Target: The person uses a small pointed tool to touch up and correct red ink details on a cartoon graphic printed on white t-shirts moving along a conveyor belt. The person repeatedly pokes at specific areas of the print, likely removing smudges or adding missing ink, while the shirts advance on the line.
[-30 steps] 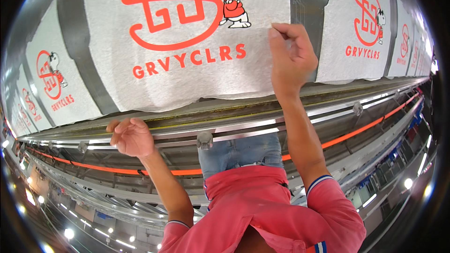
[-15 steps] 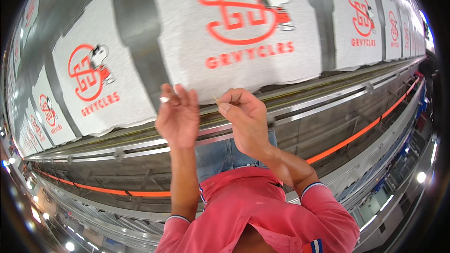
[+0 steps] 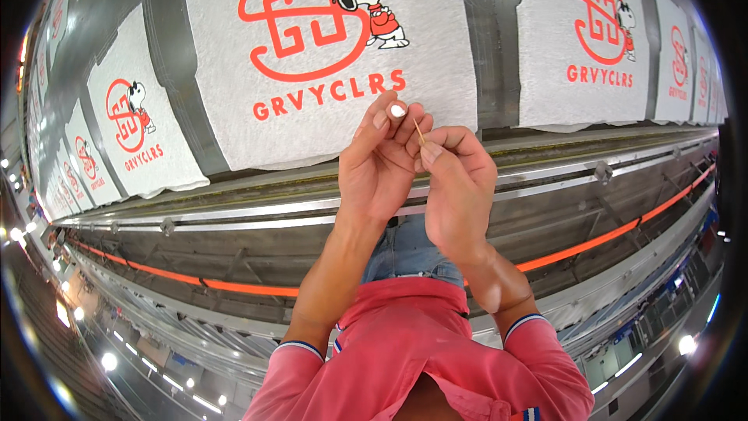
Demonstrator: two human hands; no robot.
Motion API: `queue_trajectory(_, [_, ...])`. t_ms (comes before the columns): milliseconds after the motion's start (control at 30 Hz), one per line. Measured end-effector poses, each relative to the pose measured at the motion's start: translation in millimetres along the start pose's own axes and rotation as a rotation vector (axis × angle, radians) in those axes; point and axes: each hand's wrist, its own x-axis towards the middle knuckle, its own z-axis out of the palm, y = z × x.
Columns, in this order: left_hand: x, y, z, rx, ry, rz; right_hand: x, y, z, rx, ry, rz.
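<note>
Hands meet in front of the printed grey panel [image 3: 327,54]: the left hand [image 3: 378,168] and right hand [image 3: 460,187] pinch a thin pale sliver [image 3: 419,131] between them, fingers [image 3: 397,113] closed on it just below the red lettering. The sliver stands slightly tilted, held up off the long worktop [image 3: 545,148]. Judging by the grip, a small fine-handling step is under way; any next move calls for steady fingertips, since the piece looks easy to drop.

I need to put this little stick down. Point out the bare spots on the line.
Bare grey strip between the middle printed cloth and the right-hand printed cloth; another strip left of the middle one. The metal rail below is bare. Crowded where the left hand and right hand pinch the thin stick.
</note>
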Motion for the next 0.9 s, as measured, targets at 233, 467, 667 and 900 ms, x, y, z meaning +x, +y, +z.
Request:
queue_trajectory(233, [9, -3, 0, 0.046, -0.008, 0.036, 15, -3, -5, -0.044, -0.057, 0.038])
queue_trajectory(467, [11, -8, -3, 0.084, 0.012, 0.048, 18, -5, -7, -0.054, -0.039, 0.044])
queue_trajectory(667, [11, -5, -5, 0.072, -0.011, 0.043, 18, -3, -6, -0.063, -0.033, 0.060])
queue_trajectory(900, [12, -3, -8, 0.079, 0.015, 0.053, 20, 0, -4, -0.075, -0.028, 0.068])
